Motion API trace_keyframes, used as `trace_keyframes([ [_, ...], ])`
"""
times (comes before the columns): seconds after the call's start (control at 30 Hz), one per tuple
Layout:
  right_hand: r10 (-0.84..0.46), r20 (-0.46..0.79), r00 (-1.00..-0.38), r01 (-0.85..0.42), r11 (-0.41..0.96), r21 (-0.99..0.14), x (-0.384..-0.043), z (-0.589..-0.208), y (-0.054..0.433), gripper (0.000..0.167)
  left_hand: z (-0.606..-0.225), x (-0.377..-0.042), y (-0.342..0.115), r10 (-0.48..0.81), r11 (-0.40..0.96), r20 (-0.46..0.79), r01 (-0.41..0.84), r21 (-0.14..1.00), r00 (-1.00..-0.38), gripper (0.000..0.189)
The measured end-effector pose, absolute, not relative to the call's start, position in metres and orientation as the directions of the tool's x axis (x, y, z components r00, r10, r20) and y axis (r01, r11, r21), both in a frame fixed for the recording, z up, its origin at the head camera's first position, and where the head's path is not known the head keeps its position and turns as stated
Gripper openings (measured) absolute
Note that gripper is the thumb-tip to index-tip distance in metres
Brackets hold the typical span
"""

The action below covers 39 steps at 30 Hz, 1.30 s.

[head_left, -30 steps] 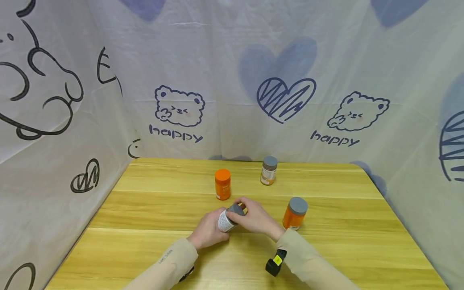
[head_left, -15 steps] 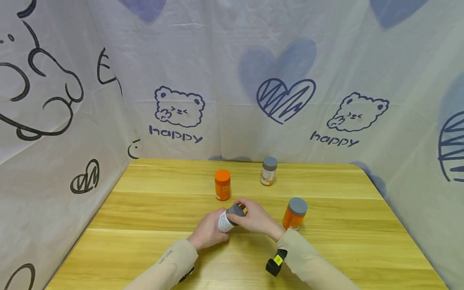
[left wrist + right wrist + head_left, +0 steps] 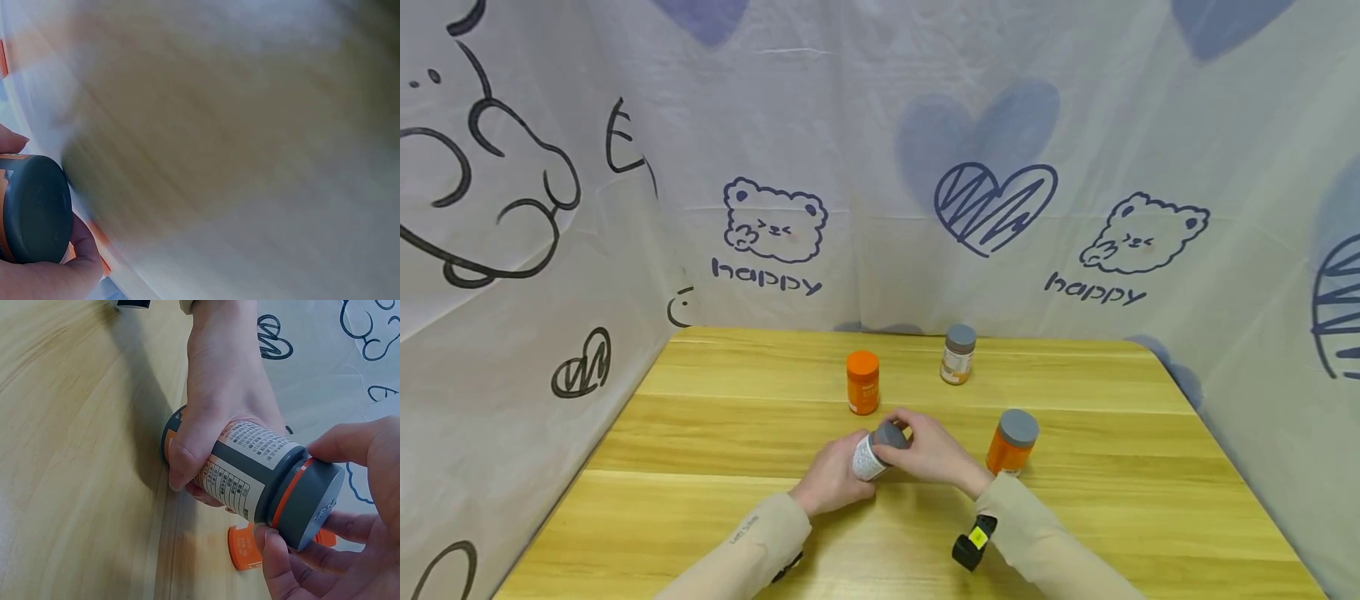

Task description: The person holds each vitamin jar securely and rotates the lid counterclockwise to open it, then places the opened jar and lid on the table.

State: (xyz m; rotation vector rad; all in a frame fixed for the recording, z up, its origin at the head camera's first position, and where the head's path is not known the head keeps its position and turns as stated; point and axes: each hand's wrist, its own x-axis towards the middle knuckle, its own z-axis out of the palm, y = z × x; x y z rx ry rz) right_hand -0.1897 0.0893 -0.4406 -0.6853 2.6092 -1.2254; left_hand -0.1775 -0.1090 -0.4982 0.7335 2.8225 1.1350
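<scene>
A dark grey supplement bottle (image 3: 867,460) with a white printed label lies tilted between both hands, just above the wooden table. My left hand (image 3: 835,479) wraps round its body, thumb across the label in the right wrist view. The fingers and thumb of my right hand (image 3: 934,450) pinch its grey screw cap (image 3: 315,503) at the rim. An orange ring (image 3: 292,492) shows where cap and body meet. In the left wrist view only the bottle's dark round base (image 3: 39,209) shows, with fingers at its edge.
An orange bottle with an orange cap (image 3: 862,383) stands just beyond the hands. Farther back is a grey-capped bottle with a white label (image 3: 957,360). To the right, by the right wrist, stands an orange bottle with a grey cap (image 3: 1013,442). Printed cloth (image 3: 880,250) hangs behind the table.
The head view has shifted very slightly. Both hands keep their hold on the bottle and its cap, and the standing bottles are where they were.
</scene>
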Motion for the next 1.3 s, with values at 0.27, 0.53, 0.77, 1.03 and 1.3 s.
trace_keyframes([
  [0.27, -0.493, 0.034, -0.869, -0.342, 0.551, -0.761, -0.1883, -0.4381, 0.0899, 0.036, -0.4979, -0.1772, -0.1086, 0.427, 0.626, 0.159, 0.418, 0.659, -0.89, 0.049],
  [0.53, -0.521, 0.049, -0.852, -0.377, 0.547, -0.748, -0.1882, -0.4371, 0.0922, 0.037, -0.4972, -0.1775, -0.1074, 0.424, 0.623, 0.149, 0.407, 0.668, -0.893, 0.05],
  [0.77, -0.571, 0.071, -0.818, -0.428, 0.522, -0.738, -0.1881, -0.4364, 0.0949, 0.038, -0.4969, -0.1774, -0.1075, 0.429, 0.621, 0.152, 0.413, 0.666, -0.89, 0.05],
  [1.03, -0.6, 0.101, -0.794, -0.477, 0.511, -0.715, -0.1876, -0.4349, 0.0961, 0.039, -0.4969, -0.1775, -0.1075, 0.432, 0.615, 0.156, 0.417, 0.669, -0.888, 0.049],
  [1.3, -0.592, 0.135, -0.795, -0.494, 0.502, -0.71, -0.1871, -0.4358, 0.0951, 0.036, -0.4971, -0.1776, -0.1078, 0.434, 0.618, 0.149, 0.414, 0.668, -0.888, 0.051],
])
